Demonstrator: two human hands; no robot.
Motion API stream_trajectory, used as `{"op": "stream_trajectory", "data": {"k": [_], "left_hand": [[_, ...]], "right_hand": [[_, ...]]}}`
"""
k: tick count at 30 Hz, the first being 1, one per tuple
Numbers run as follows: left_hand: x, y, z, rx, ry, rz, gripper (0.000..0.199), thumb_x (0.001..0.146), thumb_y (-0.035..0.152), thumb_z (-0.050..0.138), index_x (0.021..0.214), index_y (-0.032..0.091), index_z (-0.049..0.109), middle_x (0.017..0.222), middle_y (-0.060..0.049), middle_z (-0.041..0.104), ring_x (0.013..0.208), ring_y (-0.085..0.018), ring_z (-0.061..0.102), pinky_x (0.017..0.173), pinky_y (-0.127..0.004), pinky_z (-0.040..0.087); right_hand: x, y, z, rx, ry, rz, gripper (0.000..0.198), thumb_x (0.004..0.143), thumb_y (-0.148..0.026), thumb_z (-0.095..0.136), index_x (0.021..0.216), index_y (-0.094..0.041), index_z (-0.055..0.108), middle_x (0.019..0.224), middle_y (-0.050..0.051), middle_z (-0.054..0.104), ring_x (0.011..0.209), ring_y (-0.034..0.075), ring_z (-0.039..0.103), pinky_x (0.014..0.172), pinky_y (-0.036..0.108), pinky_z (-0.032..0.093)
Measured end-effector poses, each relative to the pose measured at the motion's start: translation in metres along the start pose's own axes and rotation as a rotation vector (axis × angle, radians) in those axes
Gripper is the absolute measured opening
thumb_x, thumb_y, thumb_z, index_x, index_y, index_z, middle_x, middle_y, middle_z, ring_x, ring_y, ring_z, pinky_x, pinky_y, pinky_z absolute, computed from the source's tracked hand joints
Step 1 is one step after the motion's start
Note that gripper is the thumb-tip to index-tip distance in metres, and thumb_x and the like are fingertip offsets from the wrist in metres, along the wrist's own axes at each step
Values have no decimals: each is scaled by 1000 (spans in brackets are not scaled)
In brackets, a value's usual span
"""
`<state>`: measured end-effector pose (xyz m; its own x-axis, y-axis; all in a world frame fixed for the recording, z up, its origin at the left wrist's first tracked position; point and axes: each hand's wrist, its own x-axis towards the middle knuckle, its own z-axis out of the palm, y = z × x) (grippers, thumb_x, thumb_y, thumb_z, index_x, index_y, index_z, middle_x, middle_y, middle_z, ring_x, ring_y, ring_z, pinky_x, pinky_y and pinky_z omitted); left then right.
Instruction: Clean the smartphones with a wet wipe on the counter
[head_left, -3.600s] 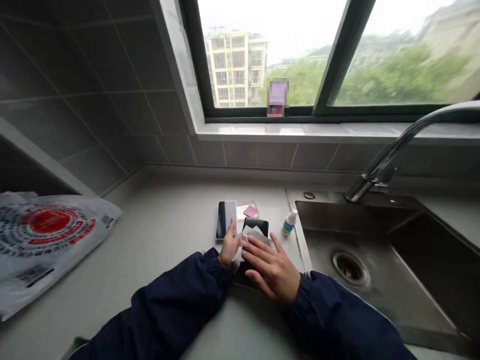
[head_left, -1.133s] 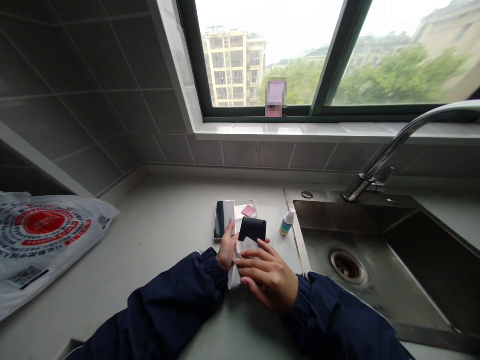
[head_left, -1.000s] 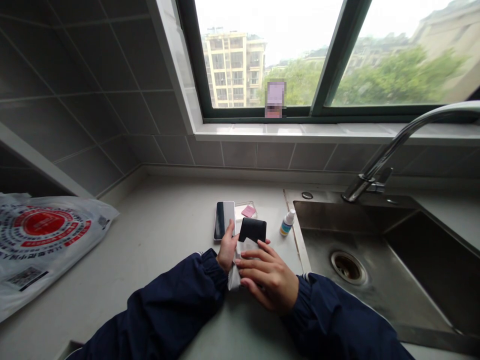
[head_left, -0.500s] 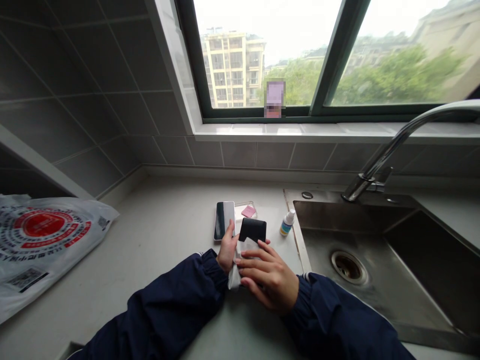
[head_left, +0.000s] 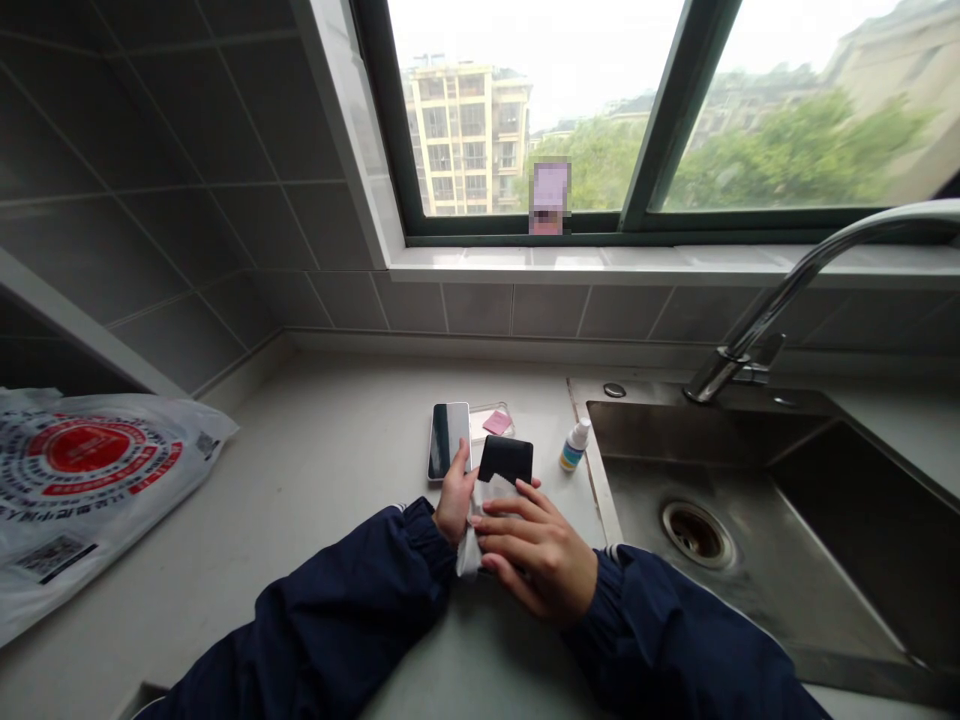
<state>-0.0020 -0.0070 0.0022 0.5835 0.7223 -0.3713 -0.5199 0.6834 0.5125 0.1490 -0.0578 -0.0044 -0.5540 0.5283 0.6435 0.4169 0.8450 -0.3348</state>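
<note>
My left hand point(head_left: 454, 497) is closed around a flat black thing with rounded corners, which looks like a phone point(head_left: 506, 458); its lower part is hidden. A white cloth point(head_left: 470, 552) lies over that lower part, one end hanging down beside my left wrist. My right hand point(head_left: 546, 555) presses the cloth onto the black surface, fingers together across it. Just beyond my left thumb, another phone point(head_left: 448, 440) with a dark screen rests on the counter. Beside it lies a clear phone case point(head_left: 504, 408) with a small pink piece point(head_left: 496, 424) on it.
A small white spray bottle point(head_left: 574, 446) stands to the right, close to the rim of the steel sink point(head_left: 600, 480). The chrome faucet point(head_left: 739, 345) arches over the basin. At the left lies a white plastic bag point(head_left: 112, 490) with red print. Behind the counter point(head_left: 337, 430) is a window.
Almost nothing differs. Both hands, the black phone and the cloth keep their places, apart from a very slight shift of the cloth's hanging end.
</note>
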Motion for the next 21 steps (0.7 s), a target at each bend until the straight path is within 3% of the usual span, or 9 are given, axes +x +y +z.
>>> {"op": "stream_trajectory", "data": {"k": [21], "left_hand": [[1, -1, -1, -21, -8, -7, 92, 87, 77, 27, 126, 0, 59, 107, -23, 70, 99, -33, 68, 83, -38, 52]], "right_hand": [[-1, 2, 2, 33, 9, 11, 17, 95, -26, 55, 106, -24, 68, 114, 1, 74, 115, 20, 63, 117, 46, 26]]}}
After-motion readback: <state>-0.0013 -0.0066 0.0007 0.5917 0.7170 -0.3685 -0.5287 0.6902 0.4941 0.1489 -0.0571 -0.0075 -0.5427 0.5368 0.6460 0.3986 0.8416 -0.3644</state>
